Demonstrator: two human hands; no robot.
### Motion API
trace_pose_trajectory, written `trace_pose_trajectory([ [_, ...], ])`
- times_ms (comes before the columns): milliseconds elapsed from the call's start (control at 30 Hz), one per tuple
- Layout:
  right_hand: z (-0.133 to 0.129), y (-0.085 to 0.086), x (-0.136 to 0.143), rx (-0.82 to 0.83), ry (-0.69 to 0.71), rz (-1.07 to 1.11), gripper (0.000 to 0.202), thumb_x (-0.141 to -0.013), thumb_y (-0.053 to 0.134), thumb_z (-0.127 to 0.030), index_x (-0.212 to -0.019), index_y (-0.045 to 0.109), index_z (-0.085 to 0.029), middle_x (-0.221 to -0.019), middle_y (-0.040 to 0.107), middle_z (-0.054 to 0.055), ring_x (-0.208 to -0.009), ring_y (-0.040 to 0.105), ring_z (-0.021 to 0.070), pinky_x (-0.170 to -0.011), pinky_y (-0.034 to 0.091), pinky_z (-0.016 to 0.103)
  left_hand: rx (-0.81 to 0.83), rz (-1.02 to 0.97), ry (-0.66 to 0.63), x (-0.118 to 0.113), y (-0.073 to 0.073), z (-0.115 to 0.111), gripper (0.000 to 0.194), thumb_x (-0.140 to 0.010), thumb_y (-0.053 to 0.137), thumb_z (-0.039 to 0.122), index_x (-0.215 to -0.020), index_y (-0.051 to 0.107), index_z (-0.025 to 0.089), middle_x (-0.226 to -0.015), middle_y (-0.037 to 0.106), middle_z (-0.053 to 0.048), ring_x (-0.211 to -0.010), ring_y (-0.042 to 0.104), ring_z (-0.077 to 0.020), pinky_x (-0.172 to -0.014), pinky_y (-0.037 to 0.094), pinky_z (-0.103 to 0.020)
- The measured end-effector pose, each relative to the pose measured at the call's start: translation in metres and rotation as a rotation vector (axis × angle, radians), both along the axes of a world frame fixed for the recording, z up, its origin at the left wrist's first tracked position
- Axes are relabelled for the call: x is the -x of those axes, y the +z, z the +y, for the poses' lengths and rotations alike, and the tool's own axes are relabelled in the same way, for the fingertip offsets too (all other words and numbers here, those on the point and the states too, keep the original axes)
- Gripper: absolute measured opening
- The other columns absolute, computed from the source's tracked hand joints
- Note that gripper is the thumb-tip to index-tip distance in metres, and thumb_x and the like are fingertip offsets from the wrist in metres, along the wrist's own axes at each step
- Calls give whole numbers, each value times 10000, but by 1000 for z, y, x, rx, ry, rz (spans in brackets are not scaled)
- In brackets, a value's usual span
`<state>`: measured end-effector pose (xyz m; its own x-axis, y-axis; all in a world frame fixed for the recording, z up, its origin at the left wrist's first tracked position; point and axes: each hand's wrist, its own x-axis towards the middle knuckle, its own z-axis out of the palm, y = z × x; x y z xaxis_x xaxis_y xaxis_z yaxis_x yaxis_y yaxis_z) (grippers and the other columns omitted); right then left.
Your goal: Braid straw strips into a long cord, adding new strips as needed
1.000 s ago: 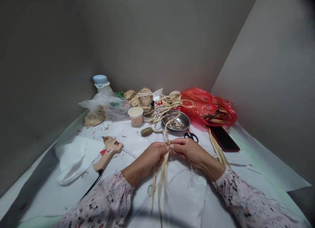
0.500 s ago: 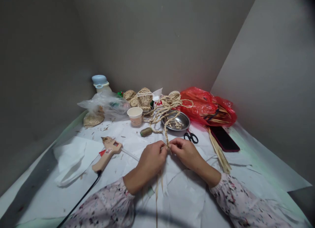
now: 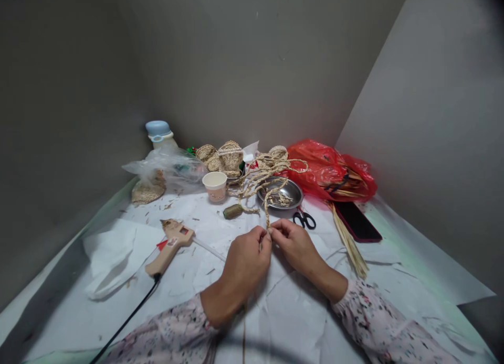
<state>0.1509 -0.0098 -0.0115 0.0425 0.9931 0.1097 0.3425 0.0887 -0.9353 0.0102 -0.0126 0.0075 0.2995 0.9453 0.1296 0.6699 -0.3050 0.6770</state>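
Note:
A braided straw cord (image 3: 268, 209) runs down from a loose heap of the same braid (image 3: 262, 178) to my fingertips. My left hand (image 3: 248, 256) pinches its near end between thumb and forefinger. Touching it from the other side, my right hand (image 3: 295, 246) pinches the cord at the same spot. The exact grip of the fingertips is partly hidden. Below my left hand a thin straw strand (image 3: 244, 332) hangs toward me. Just beyond the hands lie a spool of green thread (image 3: 233, 212) and black-handled scissors (image 3: 305, 220).
A glue gun (image 3: 169, 248) with a black cable lies at left, near crumpled white paper (image 3: 114, 254). Behind are a paper cup (image 3: 214, 188), a steel bowl (image 3: 291, 193) with straw scraps and a red plastic bag (image 3: 315, 167). At right lie a phone (image 3: 359, 222) and a straw bundle (image 3: 350, 243).
My left hand has turned and shifted slightly, its thumb now up against the cord at my right fingertips. The loose strands below it are now mostly hidden. My right hand has barely moved.

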Motion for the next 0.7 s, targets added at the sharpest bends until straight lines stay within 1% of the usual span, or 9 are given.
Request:
trace_pose_trajectory([
  [167,0,2,-2,21,-24,73,156,-808,543,-283,-820,642,-163,-785,674,30,-732,604,167,-704,444,275,-155,208,-45,-1,1,-8,226,-903,389,288,-842,583,190,-751,668,-61,-653,606,-194,-584,319,-282],
  [300,0,3,-2,8,-56,110,158,-796,562,-305,-822,640,-171,-782,665,26,-742,593,172,-719,438,281,-217,287,-111,-2,0,-12,244,-918,371,286,-891,593,188,-826,700,-82,-695,644,-225,-592,344,-303],
  [467,1,0,-3,30,-68,167,179,-792,576,-331,-814,633,-162,-771,646,22,-732,569,166,-711,430,283,-227,376,-190,-3,-3,-15,270,-931,337,253,-930,593,169,-835,701,-99,-701,656,-247,-591,386,-322],
  [700,-2,0,2,115,-40,315,197,-785,589,-357,-810,593,-162,-700,597,-8,-606,505,124,-582,389,250,-194,483,-248,-4,0,-15,298,-934,315,198,-976,601,125,-844,697,-137,-720,667,-264,-589,427,-334],
])
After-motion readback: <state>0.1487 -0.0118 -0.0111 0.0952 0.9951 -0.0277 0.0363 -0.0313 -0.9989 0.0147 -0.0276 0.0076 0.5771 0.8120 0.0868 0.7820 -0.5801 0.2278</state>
